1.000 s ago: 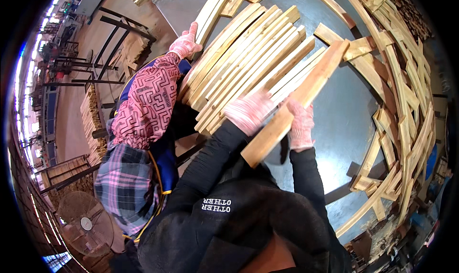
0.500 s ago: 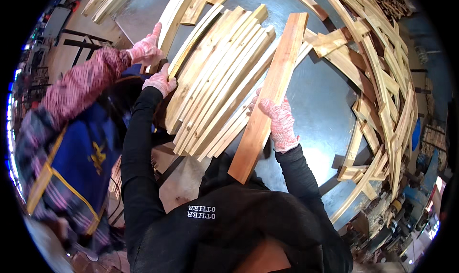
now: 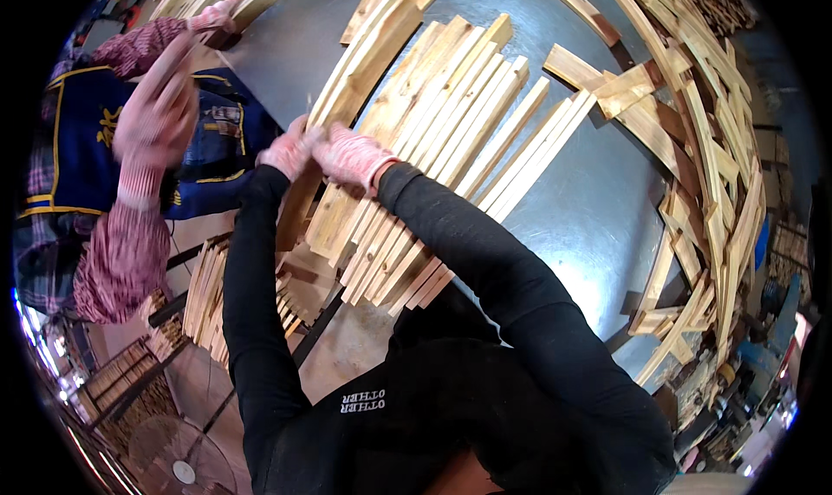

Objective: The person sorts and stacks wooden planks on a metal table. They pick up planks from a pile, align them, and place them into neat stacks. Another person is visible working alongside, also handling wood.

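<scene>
Both my hands wear pink-and-white knit gloves and meet at the left end of a row of wooden boards (image 3: 433, 105) on the metal table. My left hand (image 3: 288, 151) is closed around the near part of the leftmost wooden boards (image 3: 373, 57). Reaching across the row, my right hand (image 3: 351, 157) lies close beside it, its fingers closed at the same boards' edges. Its fingertips are partly blurred. These boards stand on edge, tilted against each other, and reach farther back than the rest of the row.
At the left, a co-worker in a blue apron (image 3: 65, 140) moves a blurred gloved hand (image 3: 160, 118) near my left arm. Curved wooden pieces (image 3: 711, 192) are heaped along the right of the metal table (image 3: 572, 200). A fan (image 3: 182, 469) stands at the lower left.
My right hand has swung left across the row; the reddish board it held in front of me is no longer there. The co-worker has shifted, one arm now farther back.
</scene>
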`<state>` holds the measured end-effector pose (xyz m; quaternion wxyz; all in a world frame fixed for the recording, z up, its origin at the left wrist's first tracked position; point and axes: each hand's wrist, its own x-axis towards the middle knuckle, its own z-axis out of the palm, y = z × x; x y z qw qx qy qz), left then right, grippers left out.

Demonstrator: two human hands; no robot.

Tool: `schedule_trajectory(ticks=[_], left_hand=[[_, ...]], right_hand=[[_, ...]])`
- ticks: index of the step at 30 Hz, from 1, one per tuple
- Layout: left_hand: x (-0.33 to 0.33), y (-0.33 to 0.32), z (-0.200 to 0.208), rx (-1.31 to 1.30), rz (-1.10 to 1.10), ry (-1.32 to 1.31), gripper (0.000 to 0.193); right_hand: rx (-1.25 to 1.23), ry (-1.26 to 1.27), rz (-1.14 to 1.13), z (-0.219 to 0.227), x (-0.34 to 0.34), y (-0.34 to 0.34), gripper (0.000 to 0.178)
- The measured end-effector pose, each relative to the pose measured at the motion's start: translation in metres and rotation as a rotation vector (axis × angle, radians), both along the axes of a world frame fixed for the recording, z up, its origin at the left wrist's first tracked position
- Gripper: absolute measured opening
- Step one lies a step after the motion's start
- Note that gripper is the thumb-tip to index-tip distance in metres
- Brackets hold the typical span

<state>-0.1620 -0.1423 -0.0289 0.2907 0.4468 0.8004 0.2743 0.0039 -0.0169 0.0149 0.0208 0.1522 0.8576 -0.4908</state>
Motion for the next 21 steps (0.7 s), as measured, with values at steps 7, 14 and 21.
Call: schedule_trajectory(ticks=[7, 14, 21], left_hand=[[0.049, 0.021, 0.043, -0.369, 0.092, 0.299, 0.072], [0.104, 0.070, 0.054, 0.279, -0.075, 0.699, 0.070], [0.157, 0.100, 0.030, -0.326, 0.168, 0.292, 0.090]], right_hand=[[-0.105, 0.497, -0.684, 0.013, 0.191, 0.013, 0.054], [-0.119, -0.308, -0.902, -0.044, 0.299, 0.001, 0.067], [-0.112, -0.191, -0.816, -0.030, 0.260, 0.001, 0.071]])
